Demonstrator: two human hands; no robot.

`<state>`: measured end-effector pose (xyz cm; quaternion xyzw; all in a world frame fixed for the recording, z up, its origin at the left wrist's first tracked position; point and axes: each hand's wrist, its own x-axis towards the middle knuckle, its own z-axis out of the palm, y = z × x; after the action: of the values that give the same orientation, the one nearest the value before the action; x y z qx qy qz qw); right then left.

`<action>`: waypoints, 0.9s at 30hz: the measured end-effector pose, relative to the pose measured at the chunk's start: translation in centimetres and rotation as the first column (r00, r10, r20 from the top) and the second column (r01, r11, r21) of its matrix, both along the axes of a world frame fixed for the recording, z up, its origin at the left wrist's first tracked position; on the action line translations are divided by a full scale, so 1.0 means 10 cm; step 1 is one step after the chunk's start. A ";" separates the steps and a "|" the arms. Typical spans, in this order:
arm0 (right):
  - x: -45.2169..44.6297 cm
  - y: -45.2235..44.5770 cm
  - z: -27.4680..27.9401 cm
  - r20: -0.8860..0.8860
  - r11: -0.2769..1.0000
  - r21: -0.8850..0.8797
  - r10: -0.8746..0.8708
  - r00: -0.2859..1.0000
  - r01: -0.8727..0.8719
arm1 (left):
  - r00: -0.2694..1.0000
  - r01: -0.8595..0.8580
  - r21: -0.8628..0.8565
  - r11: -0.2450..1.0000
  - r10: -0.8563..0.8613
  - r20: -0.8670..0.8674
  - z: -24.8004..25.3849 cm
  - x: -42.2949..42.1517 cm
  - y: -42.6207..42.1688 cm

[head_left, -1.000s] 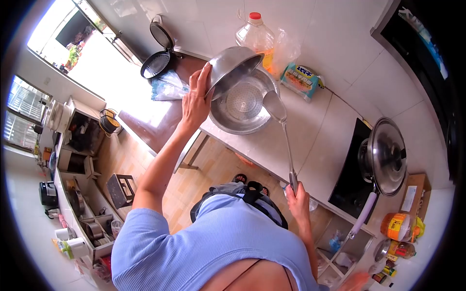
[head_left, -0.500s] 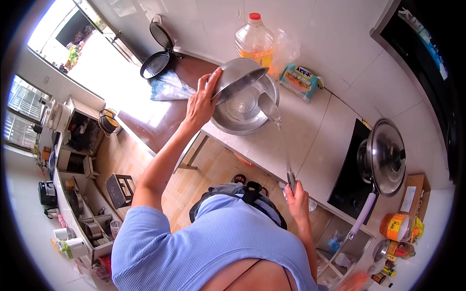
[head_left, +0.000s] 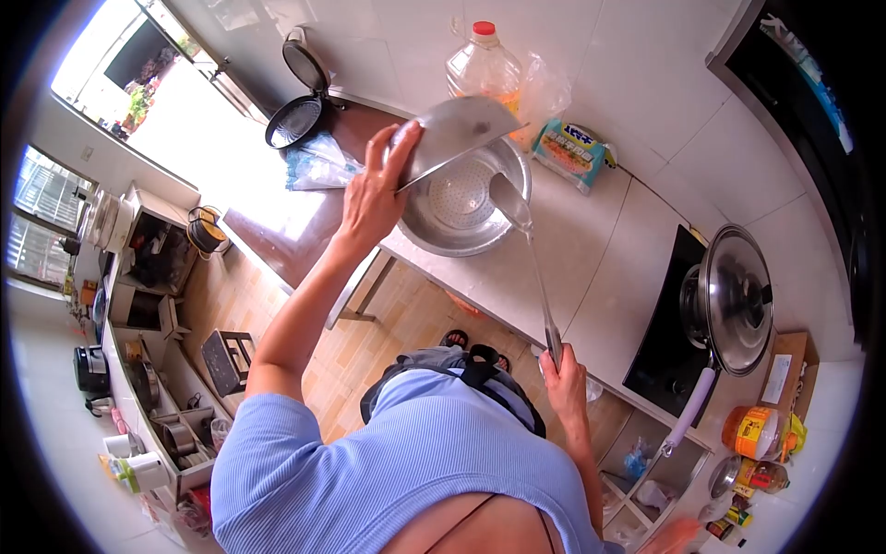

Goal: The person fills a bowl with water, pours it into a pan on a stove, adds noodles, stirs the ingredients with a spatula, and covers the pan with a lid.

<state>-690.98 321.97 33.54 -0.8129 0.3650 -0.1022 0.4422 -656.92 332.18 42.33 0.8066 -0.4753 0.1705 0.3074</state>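
Observation:
My left hand [head_left: 377, 180] is raised over the counter, its fingers and thumb gripping the rim of a metal bowl [head_left: 461, 129]. The bowl is tipped steeply on its side above a wider metal basin [head_left: 452, 242]. Its inside is turned away from view. Dots pattern the basin's bottom, and what it contains, if anything, is hard to tell. Low at the counter's front edge, my right hand [head_left: 566, 380] is closed around the handle of a long metal ladle [head_left: 510, 203]. The ladle's rounded head is over the right side of the basin.
Behind the basin stand a red-capped oil jug [head_left: 484, 66] and a blue-green packet [head_left: 569, 155]. A lidded pan [head_left: 736, 300] sits on the black stove [head_left: 651, 355] to the right. An open black griddle [head_left: 297, 120] is at the back left, and a stool [head_left: 228, 361] stands on the floor.
My left hand has tilted the metal bowl further over and shifted slightly left, showing more of the basin's inside. My right hand and the ladle have stayed nearly still.

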 end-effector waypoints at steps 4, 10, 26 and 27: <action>-0.07 0.02 -0.06 0.024 0.999 0.042 -0.031 0.999 0.030 | 0.999 -0.005 -0.077 0.997 0.007 0.035 -0.17 0.12 0.02; -0.31 0.10 0.05 0.112 0.930 0.289 -0.269 0.957 0.227 | 0.957 0.001 -0.289 0.957 -0.085 -0.278 -0.51 0.00 -0.57; -0.46 -0.71 -0.74 -0.212 0.803 -0.497 -0.479 0.852 0.329 | -0.382 -0.133 0.020 0.991 -0.033 -0.924 -2.46 -1.36 -2.18; -0.42 -0.76 -0.76 -0.211 0.801 -0.512 -0.467 0.859 0.310 | -0.352 -0.149 0.030 0.988 -0.025 -0.936 -2.49 -1.35 -2.23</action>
<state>-695.22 314.35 25.90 -0.8056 0.5589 -0.1394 0.1386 -670.45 309.88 17.46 0.6066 0.0359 -0.5232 0.5975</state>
